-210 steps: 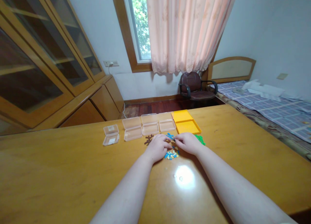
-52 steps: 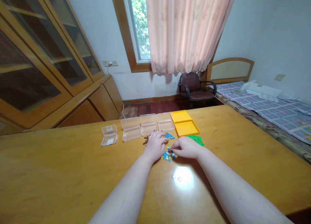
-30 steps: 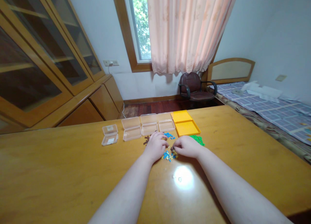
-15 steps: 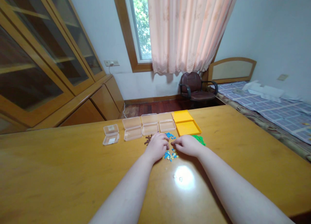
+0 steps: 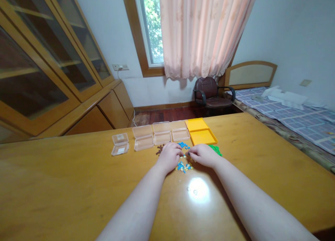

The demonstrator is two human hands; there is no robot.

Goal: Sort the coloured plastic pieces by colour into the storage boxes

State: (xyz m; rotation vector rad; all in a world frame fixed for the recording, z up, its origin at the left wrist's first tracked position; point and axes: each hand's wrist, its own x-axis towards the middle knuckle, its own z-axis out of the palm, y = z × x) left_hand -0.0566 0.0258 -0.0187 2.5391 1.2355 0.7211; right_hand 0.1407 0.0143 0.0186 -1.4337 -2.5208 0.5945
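My left hand (image 5: 170, 156) rests on the table with its fingers curved and a little apart, beside a heap of small brown pieces (image 5: 159, 149). Opposite it, my right hand (image 5: 205, 154) is closed in a pinch; what sits at its fingertips is too small to make out. A few small blue and yellowish pieces (image 5: 184, 156) lie between the hands. Nearer to me is a loose pile of mixed blue and yellow pieces (image 5: 184, 167). Behind the fingers lie small blue pieces (image 5: 183, 145). Green pieces (image 5: 215, 150) are partly hidden by my right hand.
Open clear plastic boxes (image 5: 143, 142) line the back of the wooden table (image 5: 65, 188), with a smaller clear box (image 5: 120, 149) at their left. An open yellow box (image 5: 202, 136) stands at the right end. Beyond are a chair (image 5: 209, 94) and a bed (image 5: 293, 108).
My right hand's fingertips have drawn slightly back to the right and closed into a pinch. A few small pieces now show between the hands. My left hand has barely moved.
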